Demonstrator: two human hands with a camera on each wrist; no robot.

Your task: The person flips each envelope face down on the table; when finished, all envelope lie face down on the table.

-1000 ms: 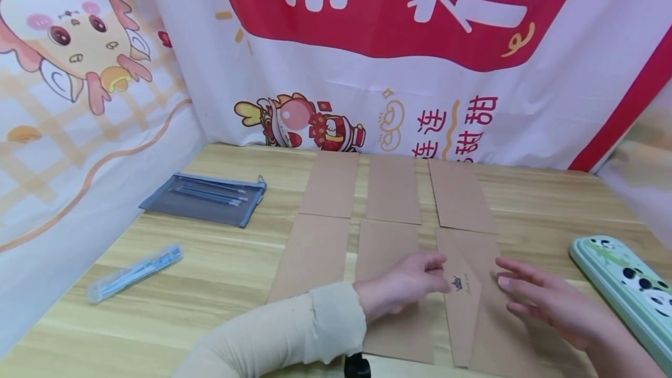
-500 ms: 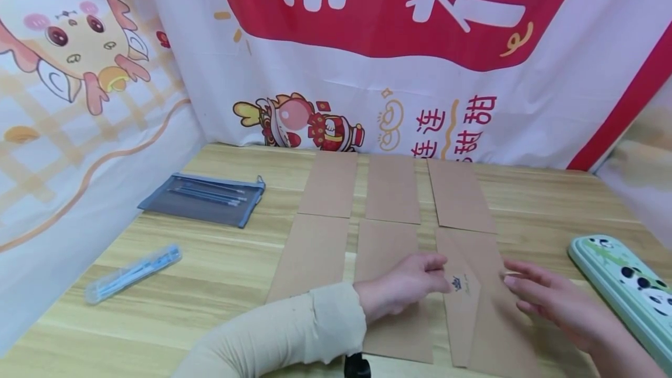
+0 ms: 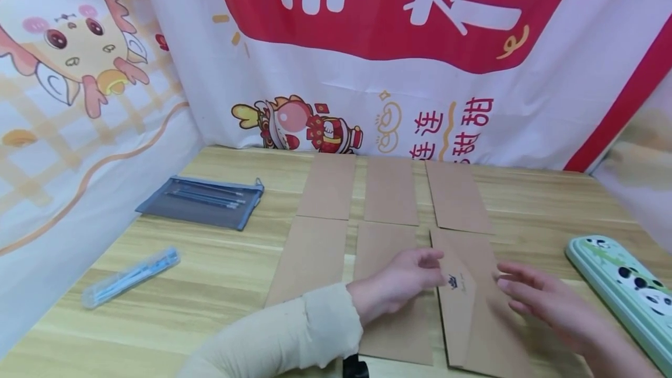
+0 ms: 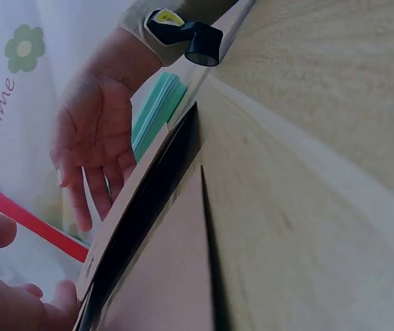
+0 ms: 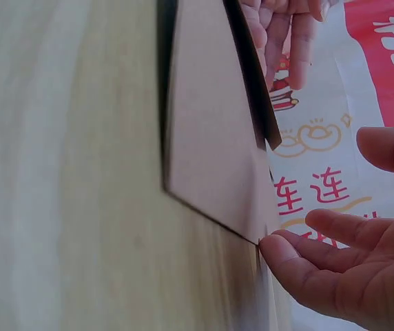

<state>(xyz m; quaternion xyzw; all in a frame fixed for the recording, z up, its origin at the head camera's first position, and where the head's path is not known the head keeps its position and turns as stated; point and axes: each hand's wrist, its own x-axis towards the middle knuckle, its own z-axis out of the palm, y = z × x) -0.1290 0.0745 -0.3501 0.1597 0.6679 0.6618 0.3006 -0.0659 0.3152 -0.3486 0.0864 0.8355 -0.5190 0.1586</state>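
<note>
A brown kraft envelope (image 3: 485, 284) with a pointed flap, a small dark crown and a line of script lies in the near right spot. Its left edge stands slightly off the table. My left hand (image 3: 401, 282) has fingertips at that edge, the thumb held apart in the left wrist view. On the other side, my right hand (image 3: 551, 308) has relaxed, spread fingers; one fingertip (image 5: 280, 248) is right at the envelope's edge in the right wrist view. My left forearm and hand partly cover the near middle envelope (image 3: 385, 249) and the near left envelope (image 3: 315, 255).
Three brown envelopes (image 3: 391, 191) lie in a far row near the printed curtain (image 3: 336, 74). A grey mesh pencil pouch (image 3: 202, 200) and a clear case of blue pens (image 3: 131, 276) are at the left. A green panda tin (image 3: 625, 290) stands at the right.
The near right envelope has shifted slightly left, and its left edge has risen a little. Both hands stay close to where they were, beside it.
</note>
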